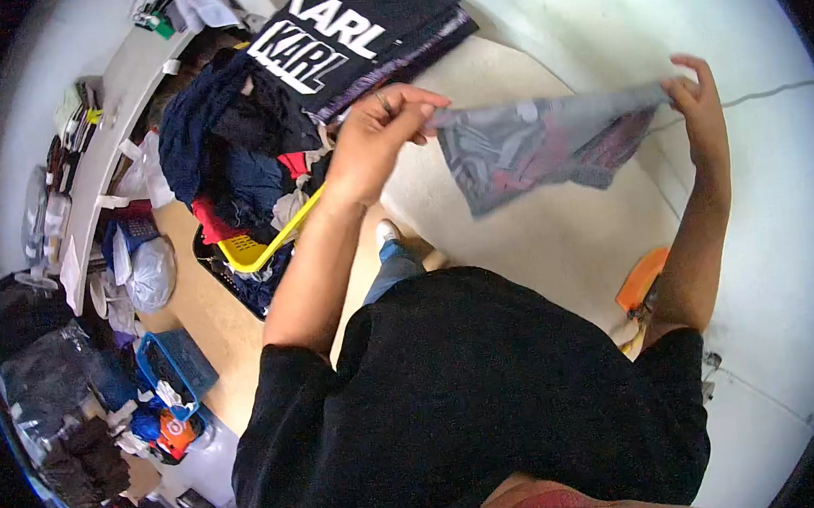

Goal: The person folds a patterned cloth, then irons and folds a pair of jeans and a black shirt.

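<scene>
A pair of grey boxer briefs (550, 145) with a pink and pale pattern is stretched in the air between my two hands, slightly blurred. At one end of the waistband, my left hand (380, 138) pinches the cloth between thumb and fingers; a ring shows on it. My right hand (699, 116) grips the other end, with one finger raised. Below the briefs is a pale padded board (466, 146). Dark folded clothes with white "KARL" lettering (336, 42) lie at its far end, beyond my left hand.
To the left, a yellow basket (254, 255) is heaped with dark clothes (248, 133). A blue basket (178, 376) and a white plastic bag (152, 272) sit farther left, near shelving with clothes (123, 113). An orange object (642, 280) is by my right arm.
</scene>
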Tool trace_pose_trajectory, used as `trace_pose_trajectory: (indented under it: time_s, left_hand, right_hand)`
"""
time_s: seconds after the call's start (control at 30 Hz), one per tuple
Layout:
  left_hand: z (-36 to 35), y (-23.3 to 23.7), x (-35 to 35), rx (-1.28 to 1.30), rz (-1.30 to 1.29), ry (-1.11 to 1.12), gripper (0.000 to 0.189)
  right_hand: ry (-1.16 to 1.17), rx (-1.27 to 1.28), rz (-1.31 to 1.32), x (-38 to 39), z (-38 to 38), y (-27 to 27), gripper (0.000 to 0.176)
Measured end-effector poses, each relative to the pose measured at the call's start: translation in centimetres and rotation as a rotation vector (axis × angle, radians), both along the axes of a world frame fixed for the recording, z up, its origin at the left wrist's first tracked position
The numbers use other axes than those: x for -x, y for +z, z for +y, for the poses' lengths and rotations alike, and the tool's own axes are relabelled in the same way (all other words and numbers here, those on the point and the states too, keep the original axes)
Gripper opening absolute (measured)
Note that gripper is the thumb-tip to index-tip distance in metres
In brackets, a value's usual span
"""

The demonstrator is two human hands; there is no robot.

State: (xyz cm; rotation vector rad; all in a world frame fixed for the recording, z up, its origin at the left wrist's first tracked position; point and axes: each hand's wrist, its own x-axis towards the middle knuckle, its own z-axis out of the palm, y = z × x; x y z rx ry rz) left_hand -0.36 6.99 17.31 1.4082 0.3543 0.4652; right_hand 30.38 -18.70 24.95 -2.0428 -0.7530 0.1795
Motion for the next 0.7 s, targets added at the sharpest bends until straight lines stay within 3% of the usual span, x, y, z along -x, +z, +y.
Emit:
trace_pose_trajectory:
  time_s: [0.1, 0.23, 0.37, 0.4, 0.5, 0.57, 0.7]
  left_hand:
    - [4.4, 3.8, 1.5, -0.013, -0.081, 0.127, 0.019]
    - [9.5, 9.9, 3.8, -0.270, -0.284, 0.296, 0.021]
    - [10.7, 12.7, 5.8, -0.597, -0.279, 0.446, 0.025]
    - [10.6, 12.0, 6.0, -0.533, -0.334, 0.452, 0.020]
    - [11.1, 7.4, 6.5, -0.755, -0.192, 0.572, 0.018]
    - [10.4, 3.1, 7.0, -0.817, 0.010, 0.519, 0.024]
    - [8.0, -7.0, 7.1, -0.754, 0.127, 0.443, 0.033]
  right_hand:
    - [0.166, 0.038, 0.001, -2.7, 7.7, 2.3, 0.048]
    - [0.232, -0.217, -0.042, -2.9, 17.0, 6.7, 0.046]
    - [0.258, -0.255, -0.019, -2.8, 22.4, 8.4, 0.046]
    - [0.270, -0.269, -0.041, -2.4, 23.5, 8.0, 0.046]
    - [0.210, -0.225, 0.022, -0.6, 26.5, 4.2, 0.049]
    - [0.271, -0.147, 0.061, -2.1, 27.8, -1.6, 0.046]
    - [0.255, 0.075, 0.261, -1.7, 27.3, -11.3, 0.045]
